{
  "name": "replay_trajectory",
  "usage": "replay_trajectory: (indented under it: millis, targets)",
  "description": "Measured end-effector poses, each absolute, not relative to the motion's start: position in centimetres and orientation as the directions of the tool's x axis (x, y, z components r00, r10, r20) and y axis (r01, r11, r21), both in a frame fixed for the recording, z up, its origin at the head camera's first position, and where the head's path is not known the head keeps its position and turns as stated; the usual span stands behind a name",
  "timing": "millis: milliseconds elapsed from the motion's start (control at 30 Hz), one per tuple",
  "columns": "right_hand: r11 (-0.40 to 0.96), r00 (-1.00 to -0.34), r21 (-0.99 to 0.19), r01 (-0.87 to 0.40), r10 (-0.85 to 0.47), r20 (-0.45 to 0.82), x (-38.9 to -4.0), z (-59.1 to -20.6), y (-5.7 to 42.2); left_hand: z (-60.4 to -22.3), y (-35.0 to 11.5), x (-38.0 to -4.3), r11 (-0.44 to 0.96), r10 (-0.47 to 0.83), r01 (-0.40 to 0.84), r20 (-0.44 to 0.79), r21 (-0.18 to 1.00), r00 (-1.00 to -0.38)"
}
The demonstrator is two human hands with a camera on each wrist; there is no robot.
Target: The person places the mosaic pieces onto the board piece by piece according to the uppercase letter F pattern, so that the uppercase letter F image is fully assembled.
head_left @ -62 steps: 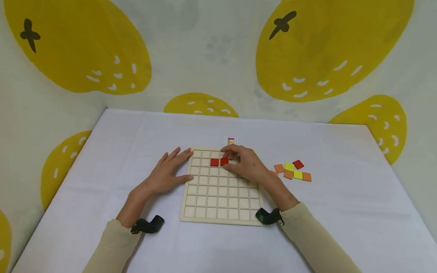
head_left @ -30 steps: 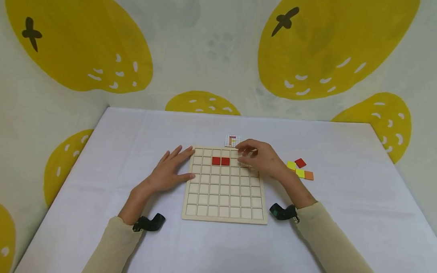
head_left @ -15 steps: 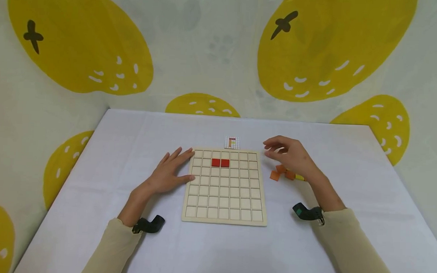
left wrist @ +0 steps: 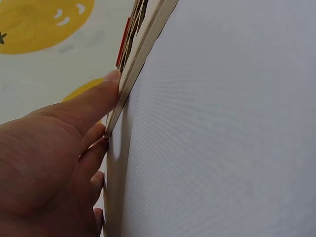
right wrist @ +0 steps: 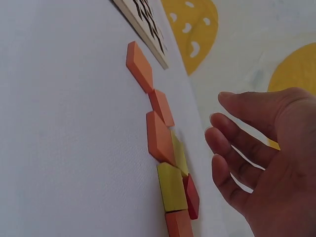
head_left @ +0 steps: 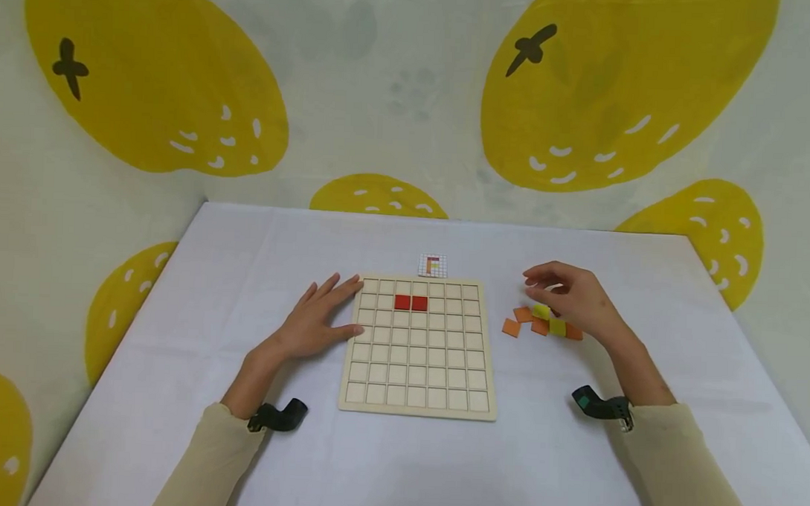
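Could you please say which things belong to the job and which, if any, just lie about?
Seemingly part of the job:
pale wooden grid board
two red square tiles in its cells
four loose orange square tiles
two loose yellow square tiles
one loose red square tile
small white card with coloured pattern

Apparently just surroundings:
white tablecloth
white backdrop with yellow fruit
black wrist devices

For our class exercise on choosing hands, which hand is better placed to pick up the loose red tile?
Probably the right hand: it is empty and near the loose red tile. The left hand touches the left edge of the wooden board, farther from that tile.
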State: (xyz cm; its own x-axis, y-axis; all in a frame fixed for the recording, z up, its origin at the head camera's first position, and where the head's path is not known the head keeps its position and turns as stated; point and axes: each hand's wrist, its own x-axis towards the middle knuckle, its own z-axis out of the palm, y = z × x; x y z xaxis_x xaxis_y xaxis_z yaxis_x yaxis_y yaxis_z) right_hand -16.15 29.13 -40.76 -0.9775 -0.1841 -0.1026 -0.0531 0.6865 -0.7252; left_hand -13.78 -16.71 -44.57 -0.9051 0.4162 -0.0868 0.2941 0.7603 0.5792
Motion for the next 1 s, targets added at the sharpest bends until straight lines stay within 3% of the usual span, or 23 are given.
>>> replay_trajectory:
  millis: [800, 1000]
  targets:
    - [0.742, -0.984, -0.666, -0.072, -0.163, -0.074, -15.2, -42.0, 34.9, -44.7, -16.5, -13.8, 0.757, 0.412, 0.295, -0.074, 0.583, -0.908]
    - [0.754, -0.971, -0.656, -0.03, -0.178, -0.161, -15.1, -42.2, 35.3, -44.6, -16.4, -13.8, 0.756, 0.407, 0.286, -0.08, 0.589, -0.91]
